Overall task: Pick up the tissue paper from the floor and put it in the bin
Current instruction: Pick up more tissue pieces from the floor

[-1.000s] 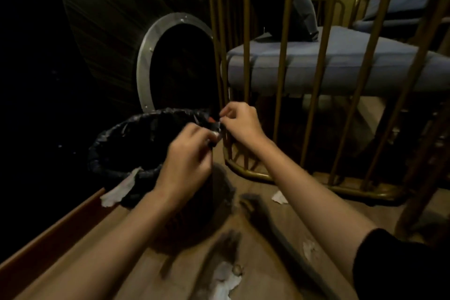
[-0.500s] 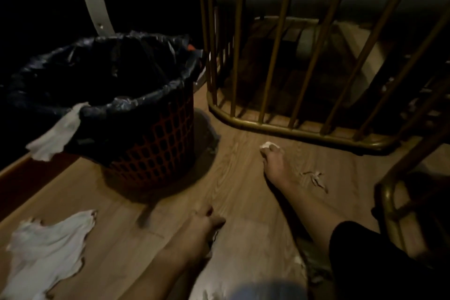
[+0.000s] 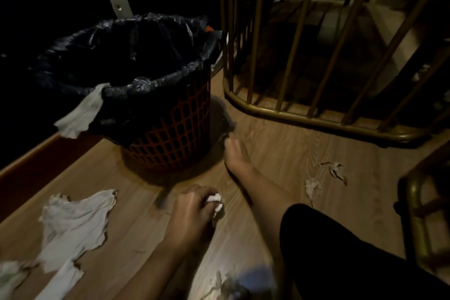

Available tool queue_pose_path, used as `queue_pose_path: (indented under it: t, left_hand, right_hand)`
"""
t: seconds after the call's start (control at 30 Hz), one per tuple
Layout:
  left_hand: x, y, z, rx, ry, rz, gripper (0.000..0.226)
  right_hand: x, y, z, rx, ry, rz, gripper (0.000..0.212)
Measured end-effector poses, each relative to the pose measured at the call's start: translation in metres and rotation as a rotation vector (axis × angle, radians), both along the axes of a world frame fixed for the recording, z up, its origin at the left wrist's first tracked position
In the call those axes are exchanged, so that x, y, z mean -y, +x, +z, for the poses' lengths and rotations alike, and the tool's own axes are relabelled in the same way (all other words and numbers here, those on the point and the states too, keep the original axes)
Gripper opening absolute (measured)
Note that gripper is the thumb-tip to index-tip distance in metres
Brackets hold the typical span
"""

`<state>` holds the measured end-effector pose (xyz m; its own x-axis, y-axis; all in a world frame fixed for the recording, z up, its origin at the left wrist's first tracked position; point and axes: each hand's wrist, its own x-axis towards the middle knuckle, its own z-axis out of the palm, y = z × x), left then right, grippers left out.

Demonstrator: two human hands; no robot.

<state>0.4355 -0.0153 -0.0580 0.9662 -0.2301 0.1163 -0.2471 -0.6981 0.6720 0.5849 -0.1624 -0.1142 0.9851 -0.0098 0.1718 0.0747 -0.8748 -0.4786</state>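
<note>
The bin [image 3: 170, 134] is a red mesh basket with a black liner, standing on the wooden floor at centre left. My left hand [image 3: 192, 212] rests low on the floor in front of it, fingers closed on a small white wad of tissue [image 3: 215, 202]. My right hand [image 3: 236, 156] reaches along the floor to the bin's right side, fingertips at a grey scrap [image 3: 227, 135] in shadow; its grip is unclear. A large torn tissue sheet [image 3: 75, 224] lies at the left. Small scraps [image 3: 333, 169] lie at the right.
One tissue [image 3: 80, 114] hangs over the bin's near rim. A brass railing [image 3: 292, 114] curves along the floor behind my right hand, and another brass frame [image 3: 418, 214] stands at the right edge. More tissue [image 3: 224, 285] lies at the bottom.
Both hands left the bin's rim and dropped to the floor. My left hand has closed on a white wad. My right hand has shifted left from a small white scrap toward the bin's base.
</note>
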Motion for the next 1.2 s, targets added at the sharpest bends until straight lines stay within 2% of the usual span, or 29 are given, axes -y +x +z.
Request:
queue_pose_path:
  t: [0.13,0.2,0.27,0.33,0.4,0.47,0.57,0.63,0.73,0.8,0.9,1.0,1.1,1.2]
  left_hand:
    - [0.004,-0.03,0.003,0.032,0.113,-0.032,0.038]
    - [0.012,-0.058,0.002,0.052,0.147,-0.046,0.05]
    - [0.017,-0.088,0.003,0.056,0.154,-0.049,0.048]
    - [0.02,-0.113,-0.001,0.075,0.242,-0.106,0.045]
    - [0.021,-0.13,-0.011,0.061,0.343,-0.17,0.041]
    - [0.021,-0.141,-0.023,0.009,0.37,-0.167,0.033]
    - [0.016,-0.153,-0.041,-0.029,0.382,-0.151,0.049]
    - [0.017,-0.158,-0.045,0.033,0.365,-0.158,0.039]
    - [0.019,-0.162,-0.054,0.042,0.284,-0.155,0.053]
    - [0.022,-0.163,-0.053,-0.007,0.251,-0.156,0.045]
    - [0.024,-0.156,-0.049,-0.057,0.207,-0.129,0.024]
    - [0.023,-0.146,-0.039,-0.068,0.125,-0.058,0.02]
    - [0.018,-0.138,-0.028,-0.058,0.076,-0.017,0.028]
    - [0.013,-0.134,-0.02,-0.026,0.127,0.012,0.029]
  right_hand:
    - [-0.005,-0.051,-0.005,0.146,0.035,0.05,0.027]
    - [0.0,-0.074,-0.004,0.144,0.064,0.062,0.025]
    - [0.009,-0.092,-0.004,0.102,0.105,0.085,0.02]
    - [0.026,-0.109,0.002,0.054,0.151,0.091,0.017]
    - [0.054,-0.117,0.012,0.007,0.246,-0.023,0.016]
    - [0.09,-0.121,0.023,0.038,0.292,-0.227,0.016]
    - [0.137,-0.136,0.027,0.065,0.169,-0.422,0.014]
    - [0.144,-0.156,0.013,0.003,0.044,-0.37,0.017]
    - [0.133,-0.194,-0.011,0.08,0.0,-0.259,0.026]
    - [0.131,-0.203,-0.012,0.131,0.091,-0.259,0.024]
    - [0.149,-0.178,0.002,0.058,0.249,-0.286,0.019]
    - [0.179,-0.142,0.024,0.023,0.382,-0.458,0.016]
    - [0.209,-0.126,0.026,-0.072,0.203,-0.491,0.019]
    - [0.21,-0.135,0.006,-0.157,0.168,-0.513,0.019]
